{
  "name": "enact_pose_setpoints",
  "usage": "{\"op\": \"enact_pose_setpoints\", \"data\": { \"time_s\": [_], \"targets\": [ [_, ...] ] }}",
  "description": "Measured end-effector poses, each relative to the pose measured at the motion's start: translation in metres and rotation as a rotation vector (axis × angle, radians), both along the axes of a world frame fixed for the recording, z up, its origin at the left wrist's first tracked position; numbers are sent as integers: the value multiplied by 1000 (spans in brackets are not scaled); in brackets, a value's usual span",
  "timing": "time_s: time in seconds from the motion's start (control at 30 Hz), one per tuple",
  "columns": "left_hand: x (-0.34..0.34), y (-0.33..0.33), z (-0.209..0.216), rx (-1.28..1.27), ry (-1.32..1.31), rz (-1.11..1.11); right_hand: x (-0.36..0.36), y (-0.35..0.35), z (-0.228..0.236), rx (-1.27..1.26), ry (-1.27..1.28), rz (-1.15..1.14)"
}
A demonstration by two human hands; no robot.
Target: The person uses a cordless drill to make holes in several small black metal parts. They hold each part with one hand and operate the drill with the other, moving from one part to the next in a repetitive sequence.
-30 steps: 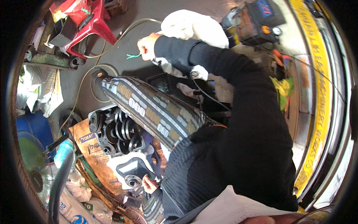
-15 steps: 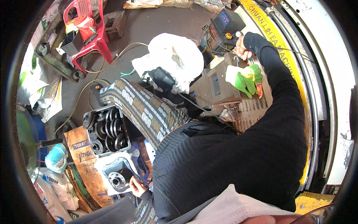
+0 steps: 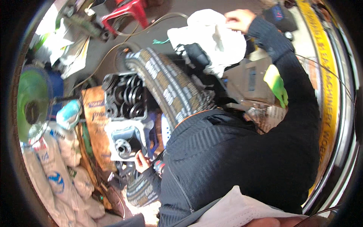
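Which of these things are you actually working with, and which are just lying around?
In use:
right hand on the white cloth
left hand at the grey metal part
black engine block

Lying about:
red stool
green fan
white sacks
green glove

Right hand [image 3: 239, 19] reaches far forward, arm outstretched; left hand [image 3: 141, 162] low, fingers curled.
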State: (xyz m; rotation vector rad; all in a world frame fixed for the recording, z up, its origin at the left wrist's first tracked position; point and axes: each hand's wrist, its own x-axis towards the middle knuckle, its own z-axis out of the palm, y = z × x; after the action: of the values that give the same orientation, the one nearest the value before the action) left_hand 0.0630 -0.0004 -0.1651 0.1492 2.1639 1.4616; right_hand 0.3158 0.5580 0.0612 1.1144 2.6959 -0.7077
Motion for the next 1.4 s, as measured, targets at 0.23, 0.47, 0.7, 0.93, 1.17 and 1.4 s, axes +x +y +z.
{"op": "enact_pose_setpoints", "data": {
  "time_s": [0.23, 0.47, 0.7, 0.93, 1.17, 1.4],
  "targets": [
    [40, -42, 36, -92, 322, 139, -114, -7, -275, -3, -126, 148],
    [107, -64, 60, -449, 530, -47, -144, -44, -462, -172, -308, -184],
    [103, -62, 48, -605, 391, 32, -156, -39, -496, -174, -372, -19],
    [107, -90, 41, -427, 30, 112, -172, -45, -442, -126, -492, 201],
    [93, -47, 65, -618, -78, 222, -146, -55, -527, 83, -246, 19],
    [104, -54, 58, -730, 224, 2, -133, -60, -482, -26, -207, -10]
  ]
}}
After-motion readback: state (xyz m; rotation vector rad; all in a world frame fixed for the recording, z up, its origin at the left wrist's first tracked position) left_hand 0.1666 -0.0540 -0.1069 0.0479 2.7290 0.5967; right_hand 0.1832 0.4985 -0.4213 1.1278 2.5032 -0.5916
